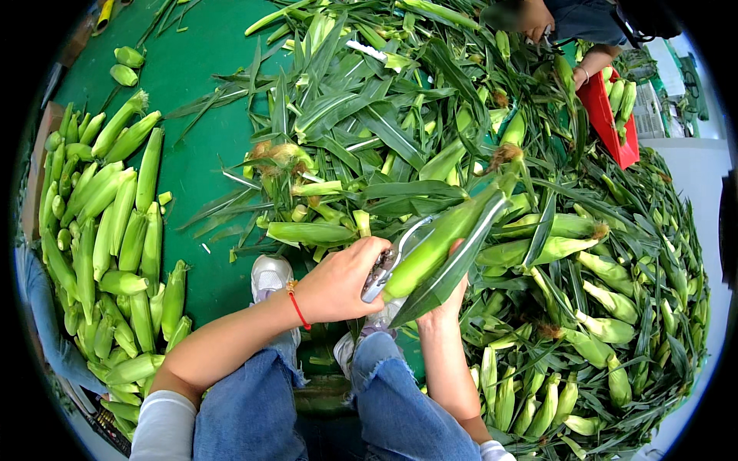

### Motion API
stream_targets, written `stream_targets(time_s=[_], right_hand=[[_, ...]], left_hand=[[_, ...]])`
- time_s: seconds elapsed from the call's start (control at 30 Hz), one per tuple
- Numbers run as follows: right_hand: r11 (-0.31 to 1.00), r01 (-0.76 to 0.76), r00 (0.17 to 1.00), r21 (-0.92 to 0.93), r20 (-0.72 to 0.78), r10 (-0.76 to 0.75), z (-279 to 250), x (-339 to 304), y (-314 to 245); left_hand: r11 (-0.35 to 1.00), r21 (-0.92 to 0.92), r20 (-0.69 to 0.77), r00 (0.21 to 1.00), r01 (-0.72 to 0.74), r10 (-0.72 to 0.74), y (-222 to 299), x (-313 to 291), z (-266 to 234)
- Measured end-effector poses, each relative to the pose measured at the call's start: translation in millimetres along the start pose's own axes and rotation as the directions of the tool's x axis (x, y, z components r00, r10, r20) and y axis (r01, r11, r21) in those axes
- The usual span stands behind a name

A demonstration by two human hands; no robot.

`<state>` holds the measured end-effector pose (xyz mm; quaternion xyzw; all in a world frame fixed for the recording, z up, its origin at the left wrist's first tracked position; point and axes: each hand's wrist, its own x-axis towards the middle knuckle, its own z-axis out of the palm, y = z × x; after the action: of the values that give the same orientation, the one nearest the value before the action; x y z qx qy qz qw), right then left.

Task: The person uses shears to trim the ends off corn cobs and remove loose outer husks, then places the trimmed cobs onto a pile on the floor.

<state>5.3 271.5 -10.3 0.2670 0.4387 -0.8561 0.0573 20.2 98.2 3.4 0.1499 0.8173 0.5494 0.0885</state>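
Trimmed cobs lie piled at far left on the green floor. The left hand is closed around shears at the base of a corn ear, which the right hand grips from beneath, centre-right; cutting squarely, clear of fingers, seems wise.

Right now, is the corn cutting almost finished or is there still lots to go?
Lots to go. Done: a pile of trimmed cobs lies on the green floor at the left. In hand: the left hand works pruning shears at the base of one corn ear, which the right hand holds. Left: a big heap of untrimmed corn at the right.
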Motion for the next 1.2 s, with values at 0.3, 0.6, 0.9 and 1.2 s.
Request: stream_targets(time_s=[0.3, 0.6, 0.9, 1.2], right_hand=[[0.762, -0.406, 0.853, 0.504, 0.509, 0.118, -18.8, 15.2, -10.6], [0.938, -0.320, 0.898, 0.131, 0.359, 0.257, -21.2, 21.7, -20.7], [0.695, 0.273, 0.939, -0.665, 0.342, -0.041, -13.6, 19.2, -15.9], [-0.061, 0.539, 0.832, -0.840, 0.542, -0.120, -4.4, -9.1, -40.1]], left_hand=[[0.728, -0.605, 0.046, 0.926, 0.324, -0.374, -8.6, -5.3, -21.7], [0.888, 0.366, -0.072, 0.960, 0.279, -0.272, -29.2, -7.7, -36.4], [1.000, 0.003, -0.107, 0.994, 0.027, -0.026, -13.1, 16.2, 26.9], [0.965, -0.136, 0.280, 0.943, 0.225, -0.180, -18.3, 1.7, -40.1]])
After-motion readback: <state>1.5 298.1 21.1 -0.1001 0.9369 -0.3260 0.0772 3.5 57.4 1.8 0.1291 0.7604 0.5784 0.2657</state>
